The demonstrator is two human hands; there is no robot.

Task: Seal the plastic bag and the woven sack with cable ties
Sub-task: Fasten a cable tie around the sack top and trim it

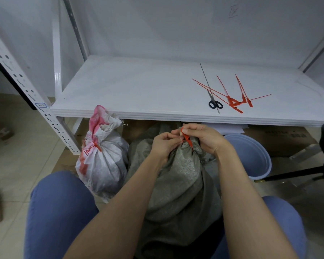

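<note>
White shelf [138, 86]: a wide flat board across the top half of the view, from 10 to 2 o'clock, with a perforated metal post at its 9 o'clock end.
Legs: two knees in blue trousers at 7 and 5 o'clock, with the bag between them.
Grey bag [180, 193]: stands upright on the floor at 6 o'clock, its neck gathered into a bunch under both hands.
Woven sack [105, 165]: white with red print, on the floor touching the grey bag at its 9 o'clock side, its neck tied with a red tie [97, 146].
Blue bucket [251, 156]: on the floor at 3 o'clock of the bag, partly under the shelf.
Left hand [163, 144]: fingers curled, pinching the tie at the bag's neck from the 9 o'clock side.
Right hand [204, 139]: thumb and forefinger pinch the upper end of the same tie from the 3 o'clock side.
Spare cable ties [236, 101]: a loose red cluster on the shelf at 1 o'clock.
Scissors [214, 103]: black handles, lying just beside the spares at their 9 o'clock.
Red cable tie [187, 140]: slanted across the bag's bunched neck, between the two hands.
</note>
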